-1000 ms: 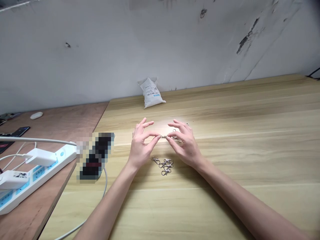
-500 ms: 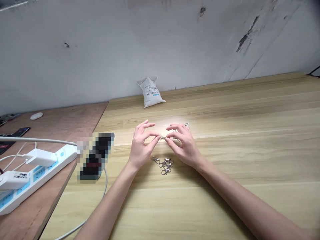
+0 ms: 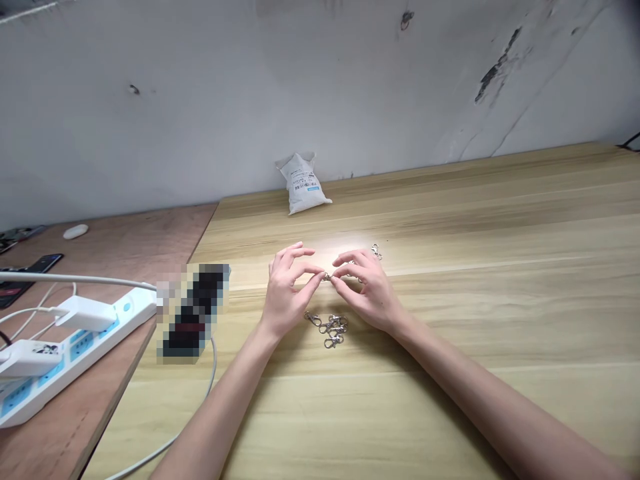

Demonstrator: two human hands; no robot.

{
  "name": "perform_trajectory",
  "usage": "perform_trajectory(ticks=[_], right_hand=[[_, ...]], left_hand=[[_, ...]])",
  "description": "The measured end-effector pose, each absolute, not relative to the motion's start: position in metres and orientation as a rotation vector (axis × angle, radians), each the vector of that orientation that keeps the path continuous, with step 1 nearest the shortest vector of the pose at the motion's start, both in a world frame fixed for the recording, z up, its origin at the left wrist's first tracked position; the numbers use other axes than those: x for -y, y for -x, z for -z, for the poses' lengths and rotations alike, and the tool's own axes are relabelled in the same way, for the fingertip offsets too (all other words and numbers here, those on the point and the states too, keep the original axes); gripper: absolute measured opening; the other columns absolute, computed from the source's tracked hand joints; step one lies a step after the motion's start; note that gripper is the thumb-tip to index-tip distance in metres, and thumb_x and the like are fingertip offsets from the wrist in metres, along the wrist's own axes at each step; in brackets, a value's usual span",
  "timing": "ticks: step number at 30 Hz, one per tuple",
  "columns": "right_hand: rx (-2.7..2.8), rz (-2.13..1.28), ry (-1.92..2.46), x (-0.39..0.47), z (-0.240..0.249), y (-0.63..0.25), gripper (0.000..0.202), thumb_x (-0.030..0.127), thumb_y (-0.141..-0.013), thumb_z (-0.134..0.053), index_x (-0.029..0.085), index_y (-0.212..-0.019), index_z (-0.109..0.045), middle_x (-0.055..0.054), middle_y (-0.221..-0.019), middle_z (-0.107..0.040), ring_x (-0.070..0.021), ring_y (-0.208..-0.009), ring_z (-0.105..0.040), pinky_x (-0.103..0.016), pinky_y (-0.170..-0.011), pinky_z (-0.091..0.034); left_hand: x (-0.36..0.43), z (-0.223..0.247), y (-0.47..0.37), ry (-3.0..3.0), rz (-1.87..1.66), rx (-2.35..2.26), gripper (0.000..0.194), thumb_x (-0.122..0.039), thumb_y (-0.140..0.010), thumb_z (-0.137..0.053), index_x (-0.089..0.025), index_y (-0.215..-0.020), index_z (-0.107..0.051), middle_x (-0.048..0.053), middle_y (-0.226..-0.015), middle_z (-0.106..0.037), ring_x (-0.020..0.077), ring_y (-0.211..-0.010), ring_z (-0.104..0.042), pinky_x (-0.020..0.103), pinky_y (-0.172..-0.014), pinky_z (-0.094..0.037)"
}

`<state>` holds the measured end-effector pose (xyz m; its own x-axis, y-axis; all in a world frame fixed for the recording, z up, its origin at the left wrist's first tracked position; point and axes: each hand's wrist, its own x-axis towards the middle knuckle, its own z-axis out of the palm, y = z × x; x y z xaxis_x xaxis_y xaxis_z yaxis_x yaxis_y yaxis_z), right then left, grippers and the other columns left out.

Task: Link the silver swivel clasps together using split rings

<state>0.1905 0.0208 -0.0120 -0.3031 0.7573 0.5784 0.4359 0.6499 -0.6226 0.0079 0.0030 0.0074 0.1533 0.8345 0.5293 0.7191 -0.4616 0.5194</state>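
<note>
Between my two hands, above the wooden table [image 3: 450, 267], is a small metal clasp [image 3: 327, 277]. My left hand [image 3: 290, 293] pinches its left end between thumb and index finger. The thumb and index finger of my right hand [image 3: 367, 287] are closed on the right end. Several silver lobster clasps [image 3: 334, 327] lie in a loose group on the table just below my hands. Another clasp [image 3: 377, 251] rests beyond my right hand, and more metal pieces are partly hidden behind its fingers.
A white labelled packet [image 3: 304, 185] stands near the wall. At the left are a pixelated dark device [image 3: 195, 313] with a cable, a white power strip [image 3: 83, 343] with chargers, a phone [image 3: 47, 265] and a white oval object [image 3: 75, 231].
My left hand has shifted very slightly to the right, nearer my right hand, and less of the clasp shows between the fingertips. Both hands keep their pinch.
</note>
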Motion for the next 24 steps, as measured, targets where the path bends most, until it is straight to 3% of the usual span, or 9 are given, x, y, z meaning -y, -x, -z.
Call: perform_trajectory(ticks=[24], right_hand=[[1.995, -0.472, 0.918, -0.0214, 0.0127, -0.1899, 0.010, 0.020, -0.088, -0.059, 0.022, -0.078, -0.062, -0.003, -0.085, -0.067, -0.0210, -0.088, -0.059, -0.041, -0.085, -0.042]], left_hand=[[-0.0038, -0.0059, -0.0056, -2.367, -1.110, -1.513, 0.007, -0.025, -0.089, -0.063, -0.025, -0.085, -0.069, 0.002, -0.109, -0.067, 0.0242, -0.120, -0.053, 0.044, -0.103, -0.038]])
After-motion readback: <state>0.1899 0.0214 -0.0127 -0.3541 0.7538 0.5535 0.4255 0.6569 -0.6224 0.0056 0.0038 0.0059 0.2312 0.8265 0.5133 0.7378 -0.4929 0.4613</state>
